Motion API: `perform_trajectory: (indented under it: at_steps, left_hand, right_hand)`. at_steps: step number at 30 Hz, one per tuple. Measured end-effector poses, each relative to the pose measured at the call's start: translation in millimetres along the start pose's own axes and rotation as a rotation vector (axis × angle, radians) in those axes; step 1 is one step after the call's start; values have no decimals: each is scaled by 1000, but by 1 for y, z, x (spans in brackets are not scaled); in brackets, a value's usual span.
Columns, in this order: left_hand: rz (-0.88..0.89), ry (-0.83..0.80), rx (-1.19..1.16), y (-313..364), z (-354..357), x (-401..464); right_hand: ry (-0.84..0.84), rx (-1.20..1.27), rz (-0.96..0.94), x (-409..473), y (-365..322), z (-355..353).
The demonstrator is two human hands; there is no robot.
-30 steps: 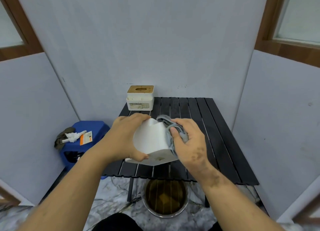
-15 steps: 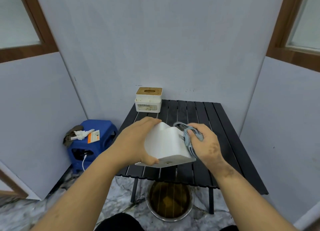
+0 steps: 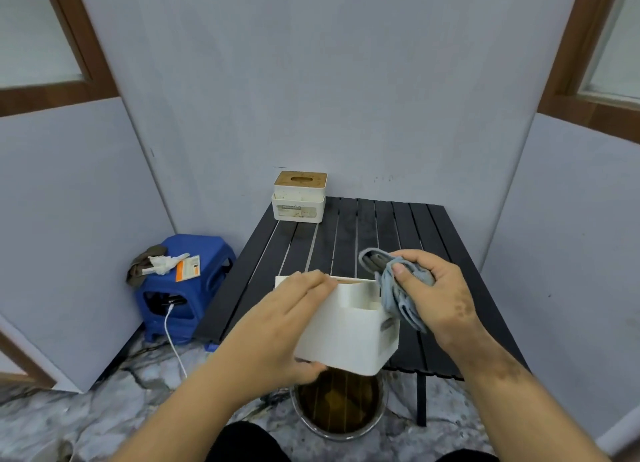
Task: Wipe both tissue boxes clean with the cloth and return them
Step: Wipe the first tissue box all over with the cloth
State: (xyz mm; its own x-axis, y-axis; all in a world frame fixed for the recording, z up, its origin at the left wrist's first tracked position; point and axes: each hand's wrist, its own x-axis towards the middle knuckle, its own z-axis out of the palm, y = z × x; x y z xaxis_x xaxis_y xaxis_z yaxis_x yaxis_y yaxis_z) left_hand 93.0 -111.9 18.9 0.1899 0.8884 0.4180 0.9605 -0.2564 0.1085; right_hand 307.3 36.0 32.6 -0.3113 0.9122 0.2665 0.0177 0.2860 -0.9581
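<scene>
A white tissue box (image 3: 349,337) hangs tilted above the near edge of the black slatted table (image 3: 349,240). My left hand (image 3: 287,326) grips its left side, fingers over the top rim and thumb underneath. My right hand (image 3: 436,295) is closed on a bunched grey cloth (image 3: 391,281), which touches the box's upper right edge. A second white tissue box with a wooden lid (image 3: 299,197) stands upright at the table's far left corner, with specks on its sides.
A blue plastic stool (image 3: 187,281) with a rag, a plug and a card stands left of the table, a white cable trailing to the floor. A metal bucket (image 3: 339,406) of brown water sits under the table's near edge. Grey panels enclose three sides.
The held box has turned so its top and inner ledge now face up. The cloth has moved from the box's right side to its upper right edge. The view has shifted right.
</scene>
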Motion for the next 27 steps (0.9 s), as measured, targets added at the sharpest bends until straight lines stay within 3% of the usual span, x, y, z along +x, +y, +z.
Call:
perform_trajectory:
  at_steps: [3,7,9,13,16,18,27]
  left_hand:
    - [97,75,-13,6,7,-2]
    - [203,142,48,5,18,-7]
    - [232,141,92,3,23,-10]
    - [312,112,206,10,34,-11]
    - [336,142,235,14,38,-13]
    - [327,164,264,14,40,-16]
    - [267,174,313,10,48,-25]
  right_hand:
    - [-106,-148,-29,-1,3,3]
    - [-458,-384,-352,-6,-15,14]
    - [-535,-416,-311,6,-17,9]
    - [-511,-591,-189,22,-6,7]
    - [-693,-518,-331,18,-10,13]
    - [-782,-453,-320,23,-13,9]
    - [-896,-254,-306,30,-18,32]
